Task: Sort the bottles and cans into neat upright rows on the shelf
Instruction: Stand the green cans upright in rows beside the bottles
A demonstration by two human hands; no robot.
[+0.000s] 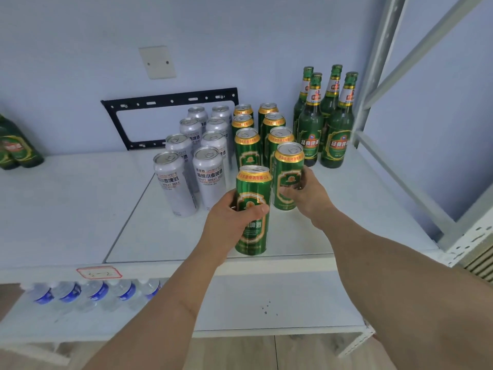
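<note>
Cans (253, 209) upright, tabs upward.

Wall: pale blue wall (240, 36), evenly lit.
Cover plate: blank cover plate (157, 62) at 11 o'clock.
Bracket: black mounting bracket (170, 98) against the wall, at centre.
Frame: grey upright post (373, 76) with diagonal braces, 2 o'clock.
Floor: wood-look floor (240, 351), 6 o'clock.
</note>
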